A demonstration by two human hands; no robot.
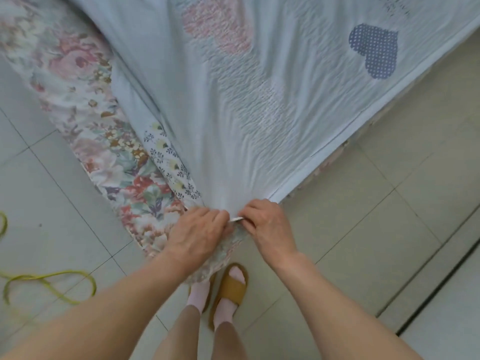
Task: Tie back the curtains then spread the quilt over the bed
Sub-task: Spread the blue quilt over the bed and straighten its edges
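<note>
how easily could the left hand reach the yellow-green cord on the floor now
Probably not straight away: the left hand grips the quilt corner beside the right hand. The cord lies on tiles off to its left with nothing between, so letting go and stooping should do.

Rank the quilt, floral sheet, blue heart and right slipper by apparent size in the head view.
1. quilt, which fills most of the upper frame
2. floral sheet
3. blue heart and right slipper: these look about alike, so they are left unranked
</note>
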